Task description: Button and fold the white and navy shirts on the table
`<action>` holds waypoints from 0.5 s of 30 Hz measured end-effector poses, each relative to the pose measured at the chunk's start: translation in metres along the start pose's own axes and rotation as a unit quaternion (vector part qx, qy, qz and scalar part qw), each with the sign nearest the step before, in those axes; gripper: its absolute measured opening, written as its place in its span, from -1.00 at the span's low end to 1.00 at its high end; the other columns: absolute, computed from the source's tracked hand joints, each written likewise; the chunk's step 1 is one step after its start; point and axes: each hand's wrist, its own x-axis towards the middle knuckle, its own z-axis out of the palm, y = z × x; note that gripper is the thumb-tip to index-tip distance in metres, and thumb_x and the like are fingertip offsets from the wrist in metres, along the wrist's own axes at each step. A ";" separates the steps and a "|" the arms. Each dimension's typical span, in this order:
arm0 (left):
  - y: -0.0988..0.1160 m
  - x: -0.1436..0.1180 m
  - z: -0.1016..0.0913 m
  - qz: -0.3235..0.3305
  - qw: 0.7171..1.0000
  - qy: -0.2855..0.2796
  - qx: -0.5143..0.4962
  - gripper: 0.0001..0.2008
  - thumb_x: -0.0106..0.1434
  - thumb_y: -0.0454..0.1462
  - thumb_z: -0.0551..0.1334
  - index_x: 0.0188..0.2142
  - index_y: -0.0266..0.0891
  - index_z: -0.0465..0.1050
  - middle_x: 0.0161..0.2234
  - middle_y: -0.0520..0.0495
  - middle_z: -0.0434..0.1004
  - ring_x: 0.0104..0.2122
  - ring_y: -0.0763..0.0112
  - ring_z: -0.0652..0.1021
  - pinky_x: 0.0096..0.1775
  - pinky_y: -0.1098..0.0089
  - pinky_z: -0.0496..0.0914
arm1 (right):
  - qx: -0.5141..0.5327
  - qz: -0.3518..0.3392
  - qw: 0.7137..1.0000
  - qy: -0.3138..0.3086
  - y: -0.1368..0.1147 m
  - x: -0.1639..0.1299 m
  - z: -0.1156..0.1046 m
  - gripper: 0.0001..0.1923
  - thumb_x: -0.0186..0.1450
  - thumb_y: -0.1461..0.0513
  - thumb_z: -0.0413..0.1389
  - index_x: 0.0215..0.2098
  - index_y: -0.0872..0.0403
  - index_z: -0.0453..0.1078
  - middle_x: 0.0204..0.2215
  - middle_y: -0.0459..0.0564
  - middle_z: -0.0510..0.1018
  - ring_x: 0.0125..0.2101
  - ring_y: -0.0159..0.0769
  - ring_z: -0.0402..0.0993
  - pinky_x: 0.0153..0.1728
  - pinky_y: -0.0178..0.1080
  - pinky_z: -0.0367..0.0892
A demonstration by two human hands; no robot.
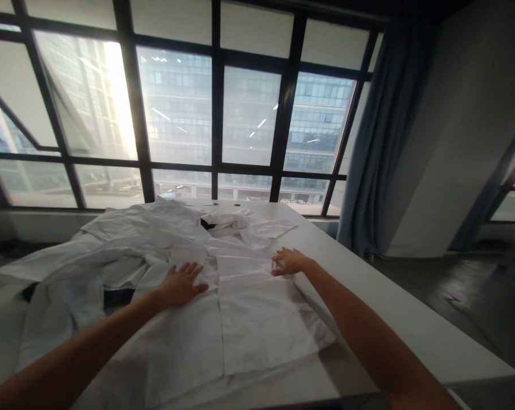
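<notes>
A white garment with a front opening, which looks like a shirt or a lab coat (pixel 257 319), lies spread on the white table, its collar end towards the window. My left hand (pixel 181 286) rests flat on its left side, fingers spread. Over the right edge of the garment is my right hand (pixel 290 262), its fingers apart and slightly bent, with nothing visibly held. Whether the right fingertips touch the cloth is hard to tell. More white cloth (pixel 125 239) lies crumpled in a heap to the left, with dark patches showing between its folds.
The white table (pixel 394 319) runs on to the right of the garment and ends at a slanting edge. Small dark round spots (pixel 237 205) mark its far end. Behind stand large dark-framed windows (pixel 217 114), a blue curtain (pixel 372 142) and a grey pillar (pixel 437 148).
</notes>
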 end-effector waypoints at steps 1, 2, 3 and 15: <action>0.001 0.002 0.004 0.024 1.000 0.005 -0.011 -0.31 0.35 0.08 -0.10 0.34 -0.22 0.05 0.34 -0.23 -0.01 0.32 0.04 0.07 0.23 -0.11 -0.05 | -0.003 0.008 1.000 -0.021 0.009 -0.005 -0.006 -0.14 0.05 -0.26 0.18 0.20 -0.03 0.33 0.26 0.08 0.22 0.29 0.15 -0.06 0.23 0.09 -0.06; 0.000 0.006 0.005 0.050 0.998 0.020 -0.019 -0.34 0.37 0.05 -0.13 0.33 -0.21 0.05 0.34 -0.20 0.01 0.31 0.09 0.08 0.24 -0.08 -0.05 | 0.002 0.013 0.999 -0.048 0.018 -0.010 -0.012 -0.19 0.02 -0.25 0.20 0.11 -0.01 0.43 0.19 0.08 0.34 0.24 0.16 0.07 0.19 0.02 0.05; -0.002 0.010 0.005 0.072 0.996 0.042 -0.025 -0.38 0.38 0.03 -0.14 0.32 -0.20 0.08 0.33 -0.18 0.04 0.30 0.12 0.12 0.25 -0.04 -0.03 | 0.009 0.018 0.997 -0.071 0.027 -0.013 -0.017 -0.26 0.04 -0.25 0.19 0.02 0.02 0.51 0.08 0.10 0.46 0.16 0.14 0.22 0.13 -0.04 0.15; -0.158 0.022 -0.050 -0.304 0.949 0.072 0.049 -0.53 0.32 -0.07 0.04 0.06 -0.33 0.38 0.13 -0.35 0.39 0.07 -0.04 0.42 -0.04 0.02 0.33 | 0.037 0.129 0.980 0.148 0.073 0.068 0.012 -0.44 0.32 0.25 0.03 0.26 0.24 0.20 0.24 0.23 0.24 0.21 -0.08 0.19 0.18 -0.18 0.11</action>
